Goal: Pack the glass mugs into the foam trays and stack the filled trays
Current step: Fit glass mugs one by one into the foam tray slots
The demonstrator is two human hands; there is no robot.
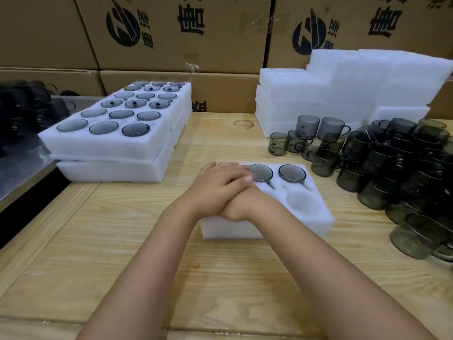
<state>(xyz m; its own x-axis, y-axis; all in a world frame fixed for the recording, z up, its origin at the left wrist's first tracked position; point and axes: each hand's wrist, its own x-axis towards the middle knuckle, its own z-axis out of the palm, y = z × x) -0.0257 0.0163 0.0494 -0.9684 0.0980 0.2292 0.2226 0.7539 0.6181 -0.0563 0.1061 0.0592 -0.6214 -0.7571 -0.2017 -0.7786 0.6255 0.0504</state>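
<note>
A white foam tray lies in front of me on the wooden table. Its back row holds two smoky glass mugs, and one round hole at its right side is empty. My left hand lies flat over the tray's left part, fingers straight and pointing right. My right hand sits under it, and its fingers are hidden. Whatever is beneath the hands cannot be seen. A big heap of loose dark glass mugs stands at the right.
Two layers of filled foam trays sit at the back left, with mug rims showing on top. Piled foam trays rise at the back right. Cardboard boxes wall off the rear. A metal surface borders the left edge.
</note>
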